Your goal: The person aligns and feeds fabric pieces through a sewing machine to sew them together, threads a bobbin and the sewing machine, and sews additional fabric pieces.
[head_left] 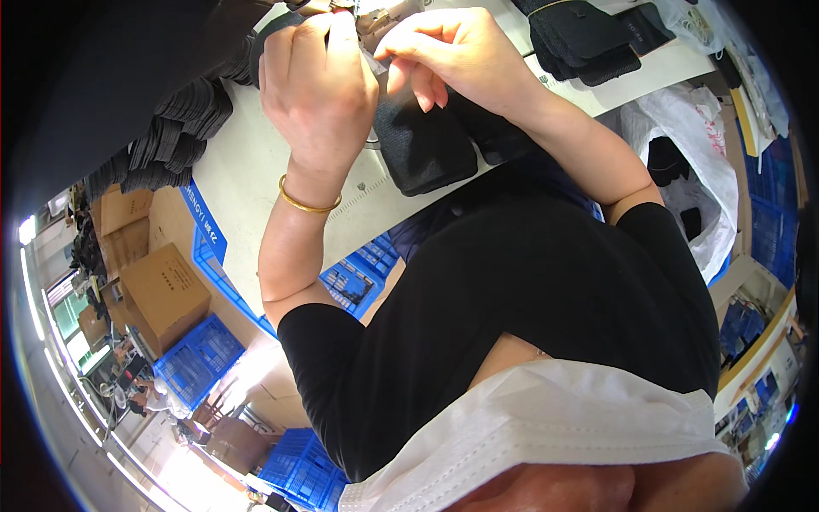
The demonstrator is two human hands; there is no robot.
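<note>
My left hand (317,85), a gold bangle at its wrist, is raised at the top of the view with its fingers curled closed. Its fingertips reach brightly lit machine parts (384,19), and what they grip is hidden. A black fabric edge (271,43) shows beside its outer fingers. Just right of it, my right hand (465,58) pinches thumb and forefinger together, the other fingers bent down; anything in the pinch is too small to make out. Below the hands, a black padded fabric piece (426,154) hangs over the near edge of the white worktable (235,213).
Stacked black fabric pieces (192,115) sit at the table's left; more black pieces (580,38) lie at the far right. A white sack (717,188) stands right of the table. Cardboard boxes (165,294) and blue crates (200,358) stand on the left.
</note>
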